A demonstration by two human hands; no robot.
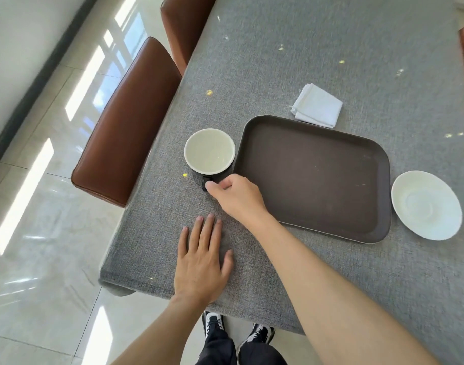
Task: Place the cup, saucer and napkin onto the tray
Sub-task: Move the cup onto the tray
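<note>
Cup (210, 151): dark outside, pale inside, centre frame, touching the tray's (315, 180) left rim. Likely rigid, breakable, moderately weighty; best taken by its handle. Right hand (238, 193): fingers pinched at that handle. Left hand (202, 262): spread flat on the bench (331, 48). Saucer (427, 205): right, probably fragile. Napkin (316, 105): soft, above the tray.

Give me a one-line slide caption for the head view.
Right hand pinches the black cup's handle beside the empty brown tray; left hand flat on grey tablecloth.
</note>
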